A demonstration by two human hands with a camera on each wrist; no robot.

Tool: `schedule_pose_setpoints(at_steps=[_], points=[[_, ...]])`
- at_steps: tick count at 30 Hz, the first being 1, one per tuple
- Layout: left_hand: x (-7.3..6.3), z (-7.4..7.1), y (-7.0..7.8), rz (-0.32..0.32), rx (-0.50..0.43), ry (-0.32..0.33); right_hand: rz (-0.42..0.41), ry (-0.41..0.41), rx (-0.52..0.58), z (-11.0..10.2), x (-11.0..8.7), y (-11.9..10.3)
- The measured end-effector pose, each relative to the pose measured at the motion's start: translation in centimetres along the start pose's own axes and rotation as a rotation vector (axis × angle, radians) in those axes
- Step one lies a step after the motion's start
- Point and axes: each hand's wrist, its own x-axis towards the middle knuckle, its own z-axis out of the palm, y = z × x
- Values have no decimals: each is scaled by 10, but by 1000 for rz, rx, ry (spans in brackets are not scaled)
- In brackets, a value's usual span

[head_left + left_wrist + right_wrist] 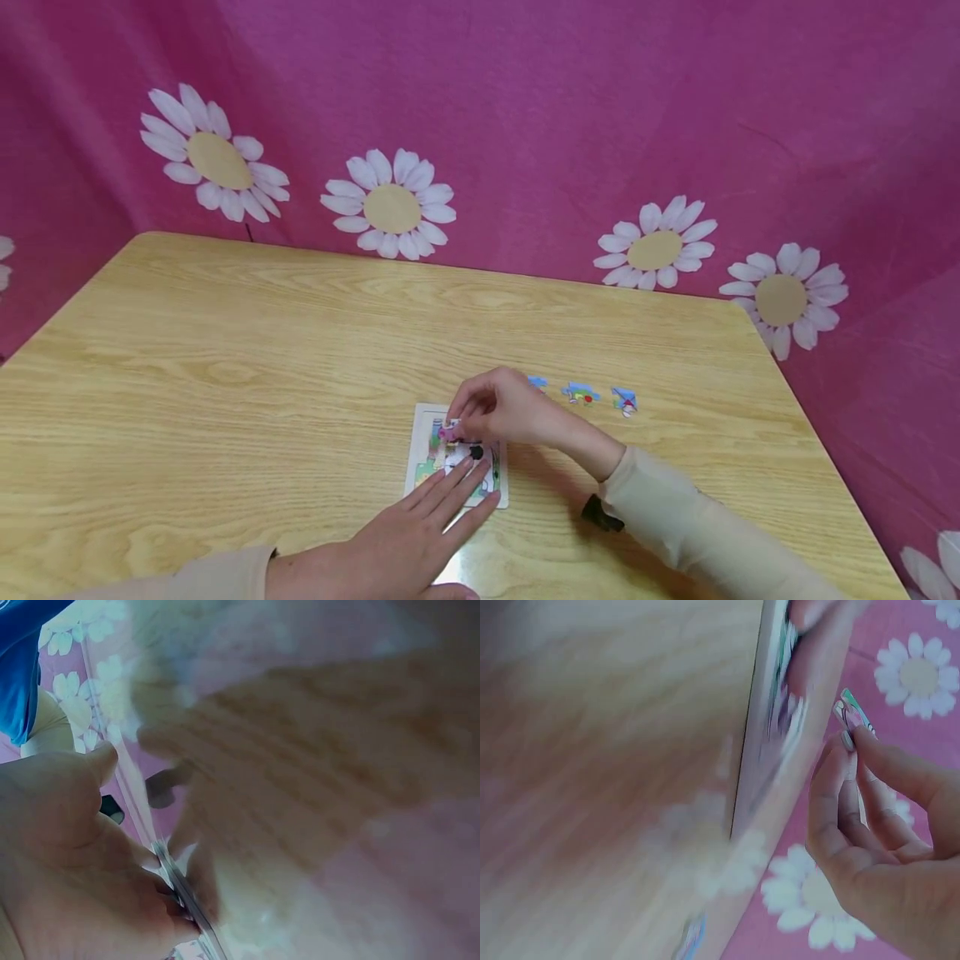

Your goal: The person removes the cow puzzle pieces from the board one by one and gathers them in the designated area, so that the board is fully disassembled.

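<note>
A small jigsaw puzzle in a white-rimmed tray (412, 454) lies on the wooden table. My left hand (401, 533) rests on the tray's near part, its fingers straight and spread over the picture. In the left wrist view the tray's edge (187, 892) runs beneath those fingertips. Between thumb and fingers, my right hand (513, 408) pinches a pinkish puzzle piece (447, 433) over the upper part of the tray. The right wrist view shows this puzzle piece (853, 712) tilted at the fingertips, apart from the tray (754, 697). Both hands hide parts of the picture.
Loose puzzle pieces (582, 393) lie in a row right of the tray, one partly behind my right hand. The wooden table (247, 367) reaches back to a pink cloth (525, 125) with white daisies. A black object (602, 513) is at my right wrist.
</note>
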Motion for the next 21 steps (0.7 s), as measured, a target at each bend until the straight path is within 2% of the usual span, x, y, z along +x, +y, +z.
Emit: schedule_pose_setpoints(at_steps=[5,10,17,21], points=[[0,0,0,10,1,-8,62,92,0,-24,-16,11],[0,1,0,11,4,-10,143,139,3,-41,-36,27],[-1,3,1,7,50,28,201,169,-80,-51,-55,44],[0,3,1,3,64,37,222,169,-77,-50,-61,51]])
